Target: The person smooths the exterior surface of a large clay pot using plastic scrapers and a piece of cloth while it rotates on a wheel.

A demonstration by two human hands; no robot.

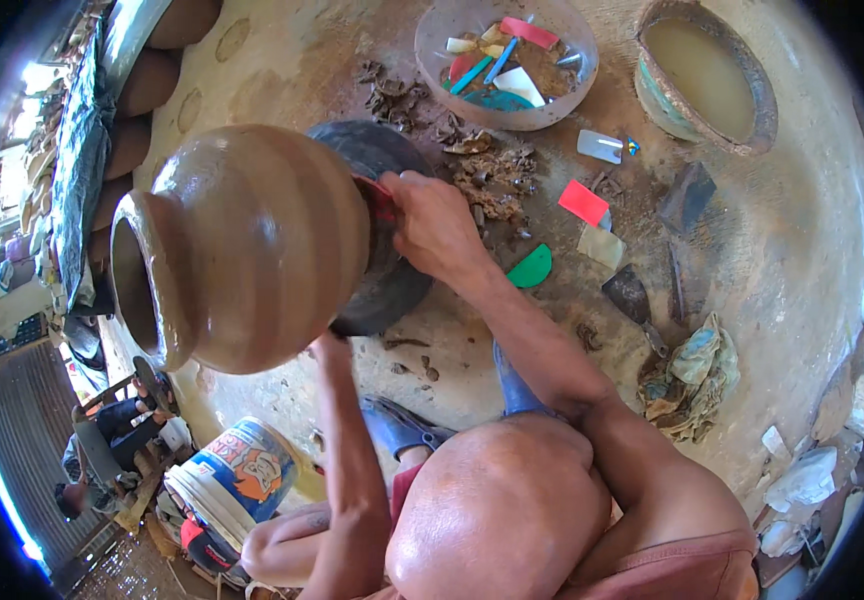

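A large, wet, brown clay pot (pixel 267 245) has its wide rim toward the left of the view. Its base meets a dark round wheel (pixel 392 300). My right hand (pixel 437 225) is closed on a red scraper (pixel 376 198), which touches the pot's lower wall near the wheel. Lower down, my left hand (pixel 326 346) is against the pot's underside as seen here; its fingers are hidden by the pot. Scraps of wet clay (pixel 492 180) lie just beyond my right hand.
A clear bowl (pixel 577 100) of scrapers and a basin (pixel 762 125) of muddy water stand beyond. A red card (pixel 583 203), green half-round scraper (pixel 530 266), trowel (pixel 627 293) and rag (pixel 702 365) lie right. Left are a bucket (pixel 277 460) and another person (pixel 77 465).
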